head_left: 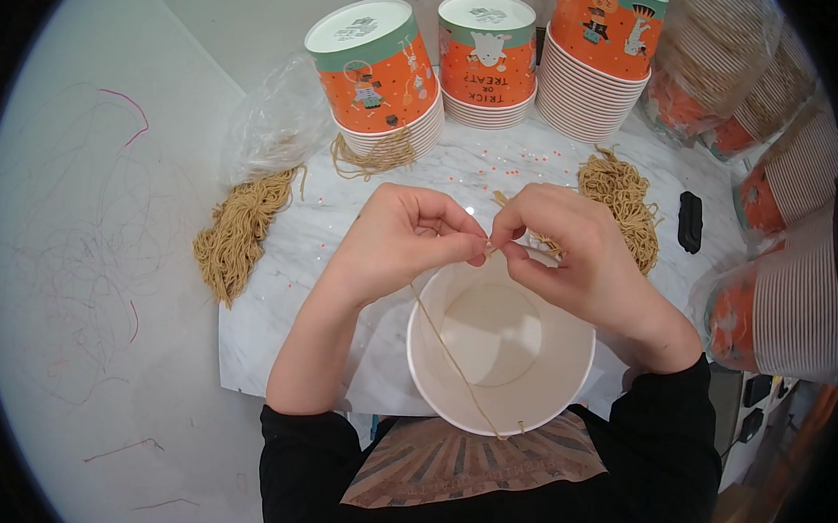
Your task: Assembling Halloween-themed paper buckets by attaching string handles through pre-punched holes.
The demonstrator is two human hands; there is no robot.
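Where the white paper bucket [502, 347] sits open-side up at the near edge of the marble tabletop [282, 333], a tan string [451, 358] crosses its mouth, running from the near rim up to both hands above the far rim. The left hand [395, 244] and right hand [568, 250] each pinch the string's end, fingertips nearly touching; a knot there is likely but too small to confirm. Beyond the bucket stand stacks of orange printed buckets [378, 76], with bundles of tan string [240, 232] left and right of it.
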